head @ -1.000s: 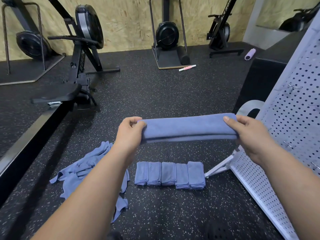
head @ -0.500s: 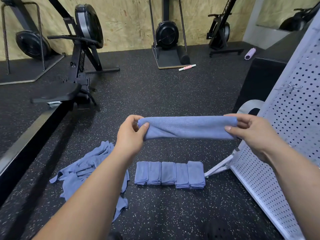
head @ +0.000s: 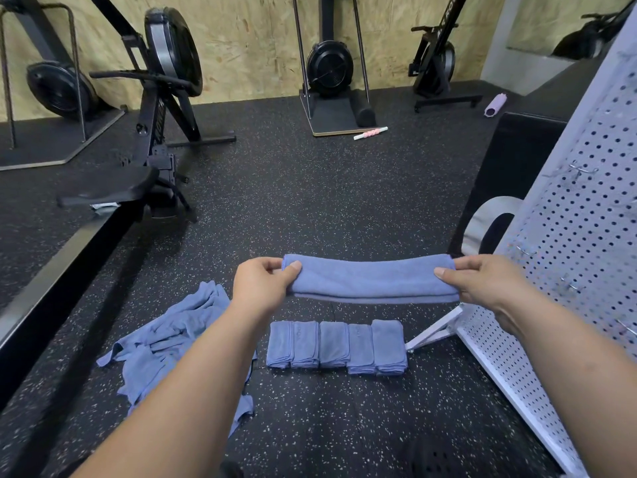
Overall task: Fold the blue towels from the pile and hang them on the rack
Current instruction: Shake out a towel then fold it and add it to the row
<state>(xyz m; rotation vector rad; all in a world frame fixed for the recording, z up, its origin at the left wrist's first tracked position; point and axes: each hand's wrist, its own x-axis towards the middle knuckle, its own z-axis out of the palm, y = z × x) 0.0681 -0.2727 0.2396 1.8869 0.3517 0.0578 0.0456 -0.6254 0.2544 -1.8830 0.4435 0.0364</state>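
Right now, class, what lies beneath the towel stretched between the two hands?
Beneath the held towel, pinched by the left hand and right hand, five folded towels lie in a row on the speckled floor. The towel itself covers the floor strip behind it.

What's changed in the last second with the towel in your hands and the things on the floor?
The held towel has come down slightly toward the floor; half a second ago its lower edge was rolled under, now it is a flat layered strip. The left hand and right hand still pinch its ends. The folded towels, the pile and the rack have not moved.
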